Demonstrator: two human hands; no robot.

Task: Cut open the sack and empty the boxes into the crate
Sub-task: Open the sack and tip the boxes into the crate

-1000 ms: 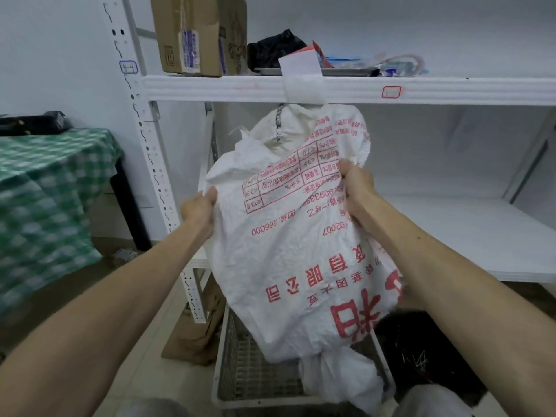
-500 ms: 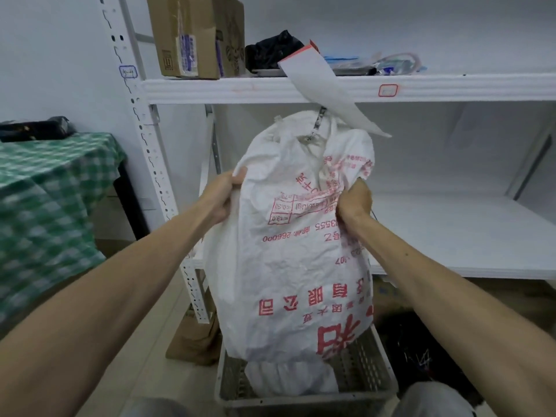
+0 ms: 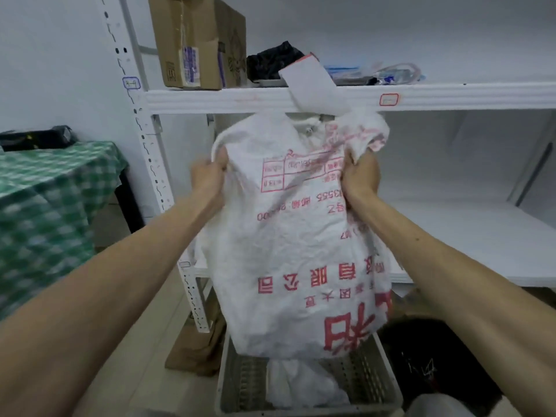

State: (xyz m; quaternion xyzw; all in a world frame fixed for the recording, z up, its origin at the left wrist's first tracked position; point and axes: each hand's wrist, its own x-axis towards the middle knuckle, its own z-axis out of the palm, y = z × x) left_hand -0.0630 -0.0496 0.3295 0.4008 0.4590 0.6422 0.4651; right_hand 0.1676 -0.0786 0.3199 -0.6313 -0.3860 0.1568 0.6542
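Note:
A white woven sack (image 3: 294, 254) with red print hangs upside down in front of me, its mouth low over a grey perforated crate (image 3: 376, 380) on the floor. My left hand (image 3: 207, 176) grips the sack's upper left edge. My right hand (image 3: 359, 176) grips its upper right edge. White plastic-wrapped contents (image 3: 301, 383) show below the sack's mouth inside the crate. No separate boxes can be made out.
A white metal shelf rack (image 3: 301, 97) stands right behind the sack, with a cardboard box (image 3: 195, 43) and black bag on the upper shelf. A table with green checked cloth (image 3: 51, 200) is at left. A black bag (image 3: 436, 368) lies right of the crate.
Both hands have shifted along the sack's top end and lifted it, so it hangs straighter over the crate. The white contents have slid lower into the crate.

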